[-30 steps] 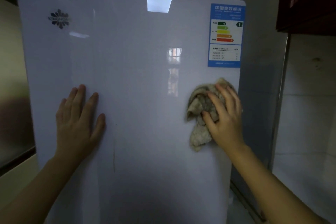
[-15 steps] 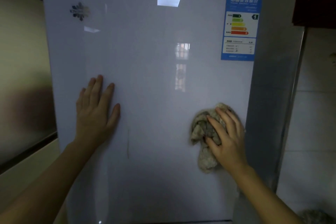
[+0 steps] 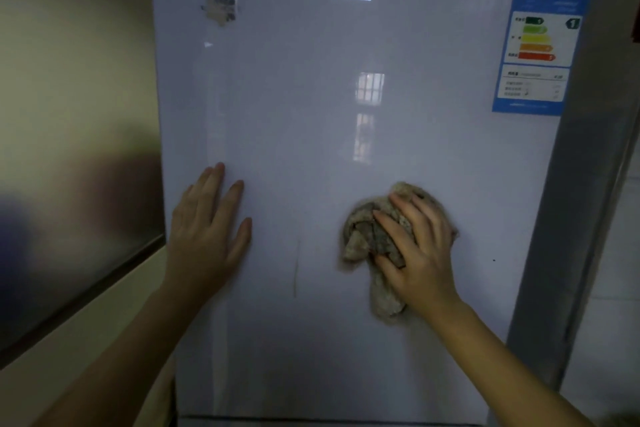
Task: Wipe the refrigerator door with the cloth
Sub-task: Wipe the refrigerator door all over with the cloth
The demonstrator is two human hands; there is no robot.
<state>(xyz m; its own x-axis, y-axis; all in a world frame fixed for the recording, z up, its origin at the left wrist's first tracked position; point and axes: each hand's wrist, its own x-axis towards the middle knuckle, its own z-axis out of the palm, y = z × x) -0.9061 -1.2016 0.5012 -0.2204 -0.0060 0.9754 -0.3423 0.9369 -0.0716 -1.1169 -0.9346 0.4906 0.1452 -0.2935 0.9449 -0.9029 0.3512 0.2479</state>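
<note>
Home kitchen: glossy refrigerator door (image 3: 346, 149), energy label (image 3: 540, 45), tiled wall (image 3: 609, 288).

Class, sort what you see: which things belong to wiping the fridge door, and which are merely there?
Belongs to the job: refrigerator door; cloth; right hand, holding the cloth to the door; left hand, flat on the door.
Merely there: energy label; brand logo; wall at left.

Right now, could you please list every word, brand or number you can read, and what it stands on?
"1": on the blue energy label, top right of the refrigerator door.
Label heading and small print: too blurred to read.
Brand logo, door's top left: blurred, unreadable.
</note>
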